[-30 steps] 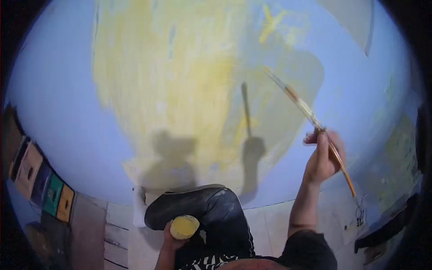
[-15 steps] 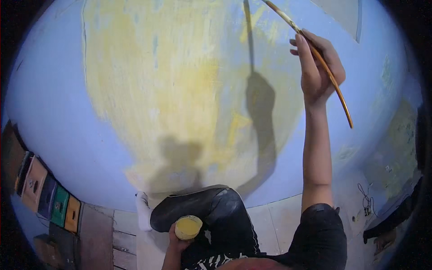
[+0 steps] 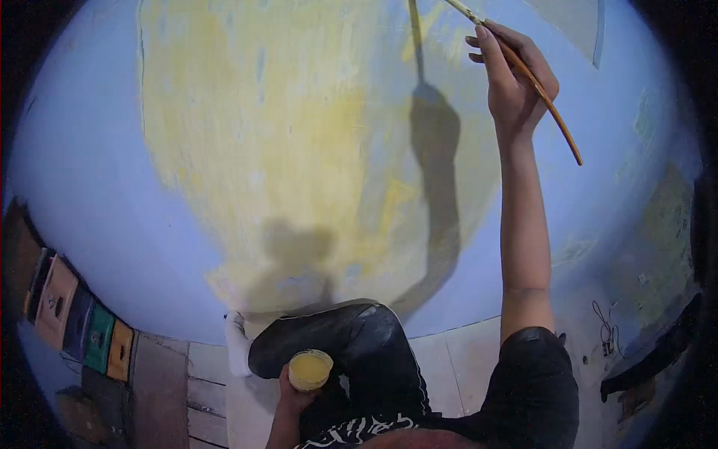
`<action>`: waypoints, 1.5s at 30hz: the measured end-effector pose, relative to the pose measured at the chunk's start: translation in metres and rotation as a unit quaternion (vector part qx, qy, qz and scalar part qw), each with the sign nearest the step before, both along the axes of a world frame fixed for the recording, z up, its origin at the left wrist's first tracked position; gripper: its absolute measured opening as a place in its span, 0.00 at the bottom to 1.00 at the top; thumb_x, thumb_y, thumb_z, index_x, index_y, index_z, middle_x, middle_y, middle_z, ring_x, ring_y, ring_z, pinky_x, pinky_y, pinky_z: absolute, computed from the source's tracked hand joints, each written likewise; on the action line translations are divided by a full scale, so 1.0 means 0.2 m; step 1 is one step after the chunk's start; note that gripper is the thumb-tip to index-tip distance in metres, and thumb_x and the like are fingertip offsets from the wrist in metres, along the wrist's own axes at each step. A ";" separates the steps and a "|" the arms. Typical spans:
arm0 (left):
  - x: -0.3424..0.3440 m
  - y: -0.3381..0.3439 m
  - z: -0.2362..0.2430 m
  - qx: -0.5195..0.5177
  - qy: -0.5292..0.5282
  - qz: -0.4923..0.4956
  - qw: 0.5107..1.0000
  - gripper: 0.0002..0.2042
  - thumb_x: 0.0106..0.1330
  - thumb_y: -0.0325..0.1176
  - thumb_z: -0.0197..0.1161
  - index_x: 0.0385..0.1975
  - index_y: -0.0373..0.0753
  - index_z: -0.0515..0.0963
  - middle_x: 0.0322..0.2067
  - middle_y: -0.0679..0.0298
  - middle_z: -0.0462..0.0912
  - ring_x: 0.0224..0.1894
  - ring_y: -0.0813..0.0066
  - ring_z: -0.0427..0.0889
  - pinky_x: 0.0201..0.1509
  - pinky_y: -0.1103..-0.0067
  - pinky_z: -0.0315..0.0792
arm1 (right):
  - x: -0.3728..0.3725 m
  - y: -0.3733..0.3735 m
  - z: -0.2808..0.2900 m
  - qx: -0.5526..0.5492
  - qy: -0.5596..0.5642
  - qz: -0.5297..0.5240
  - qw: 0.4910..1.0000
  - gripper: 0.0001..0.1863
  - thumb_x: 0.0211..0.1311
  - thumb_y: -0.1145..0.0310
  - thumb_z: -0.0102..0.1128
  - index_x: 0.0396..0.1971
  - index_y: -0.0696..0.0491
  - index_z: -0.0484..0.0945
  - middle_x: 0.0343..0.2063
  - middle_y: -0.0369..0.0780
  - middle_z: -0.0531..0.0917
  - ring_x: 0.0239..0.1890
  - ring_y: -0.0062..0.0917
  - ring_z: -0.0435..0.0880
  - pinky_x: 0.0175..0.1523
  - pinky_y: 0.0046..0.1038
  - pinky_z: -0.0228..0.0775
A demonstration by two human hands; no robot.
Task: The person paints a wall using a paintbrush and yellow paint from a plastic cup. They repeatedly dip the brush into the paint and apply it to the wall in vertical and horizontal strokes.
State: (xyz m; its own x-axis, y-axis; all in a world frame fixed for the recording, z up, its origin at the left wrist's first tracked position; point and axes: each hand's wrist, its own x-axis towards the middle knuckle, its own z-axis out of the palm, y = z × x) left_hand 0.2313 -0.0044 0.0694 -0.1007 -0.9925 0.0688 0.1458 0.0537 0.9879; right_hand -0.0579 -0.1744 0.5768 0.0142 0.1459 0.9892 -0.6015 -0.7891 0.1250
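My right hand [image 3: 520, 78] is raised at the upper right, its fingers closed round the wooden handle of a long paintbrush [image 3: 544, 91]. The brush's upper end runs out of the picture at the top, so its bristles are hidden. Before me stands a pale blue wall [image 3: 90, 150] with a broad patch of streaky yellow paint [image 3: 254, 135]. Low over my lap, my left hand [image 3: 295, 394] grips a small round cup of yellow paint [image 3: 310, 369]. The shadow of my right arm and the brush falls across the yellow patch.
Coloured drawers [image 3: 97, 337] stand along the left side, near dark floor boards [image 3: 158, 382]. My bent leg [image 3: 299, 337] in dark trousers is close to the wall. At the right, a thin cable [image 3: 607, 329] lies by a dark, long object [image 3: 651, 367].
My right hand has moved up and slightly left with the paintbrush, further toward the top of the wall. The left hand with the paint cup stays nearly in place.
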 end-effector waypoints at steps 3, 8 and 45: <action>0.01 -0.05 -0.14 0.169 0.256 -0.074 0.949 0.29 0.65 0.59 0.41 0.55 0.45 0.72 0.49 0.56 0.78 0.45 0.54 0.81 0.28 0.61 0.78 | -0.06 0.00 0.01 -0.010 0.014 -0.012 1.000 0.10 0.62 0.74 0.62 0.39 0.65 0.81 0.31 0.47 0.85 0.35 0.30 0.88 0.37 0.27 0.84; -0.01 -0.09 -0.19 0.330 0.411 0.002 0.850 0.28 0.65 0.58 0.41 0.56 0.45 0.72 0.50 0.55 0.78 0.45 0.56 0.82 0.25 0.66 0.78 | -0.19 -0.01 -0.04 -0.025 -0.015 -0.020 0.999 0.09 0.62 0.73 0.63 0.37 0.64 0.82 0.30 0.45 0.85 0.33 0.28 0.88 0.35 0.25 0.83; 0.01 -0.11 -0.29 0.346 0.504 -0.044 0.790 0.29 0.66 0.57 0.40 0.58 0.44 0.70 0.55 0.54 0.75 0.54 0.52 0.78 0.35 0.65 0.80 | -0.08 -0.07 0.04 -0.048 0.039 -0.043 0.997 0.06 0.58 0.70 0.66 0.33 0.56 0.84 0.26 0.39 0.86 0.29 0.20 0.86 0.35 0.20 0.75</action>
State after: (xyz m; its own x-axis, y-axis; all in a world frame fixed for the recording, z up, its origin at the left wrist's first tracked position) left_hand 0.2334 -0.0260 0.0120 -0.4118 -0.8195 -0.3986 0.8500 -0.5030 0.1561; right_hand -0.0735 -0.1875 0.5849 0.1078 0.2347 0.9661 -0.6523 -0.7167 0.2469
